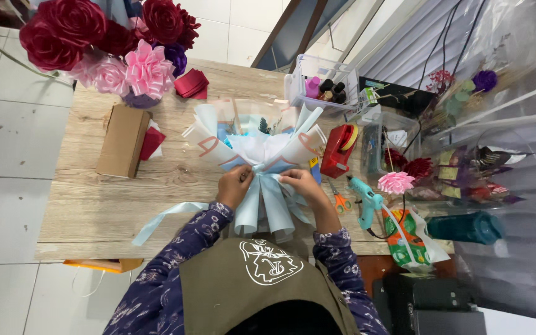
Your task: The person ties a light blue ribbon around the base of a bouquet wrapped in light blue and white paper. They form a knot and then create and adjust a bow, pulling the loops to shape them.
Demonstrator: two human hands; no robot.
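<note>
**Wrapped bouquet at the near edge of the worktop, both hands on its neck**

Item 1. Bouquet [262, 149]: pale blue and white wrapping paper, fanned open toward the far edge of the wooden worktop [94, 205], narrowing to a gathered neck and a flared blue skirt that overhangs the near edge. It lies flat, roughly mid-width on the worktop, directly in front of the person.

Item 2. Left hand [236, 184]: clenched on the left side of the bouquet's neck, fingers curled in, touching the paper. The fan of wrapping lies just beyond it, the skirt just below it.

Item 3. Right hand [300, 184]: closed in a pinch on the right side of the same neck, fingertips turned inward toward the left hand. Whether it grips paper or ribbon cannot be told.

Item 4. Light blue ribbon [165, 218]: trails from the neck region toward the near left corner.

Item 5. Surroundings. Cardboard box [123, 140], toward the left edge. Red and pink fabric roses [103, 43], at the far left corner. Red tape dispenser [339, 149], just right of the wrapping. Orange-handled scissors [340, 200] and teal glue gun [366, 205], near the right hand. Clear plastic basket [324, 87] of small bottles, at the far edge.
</note>
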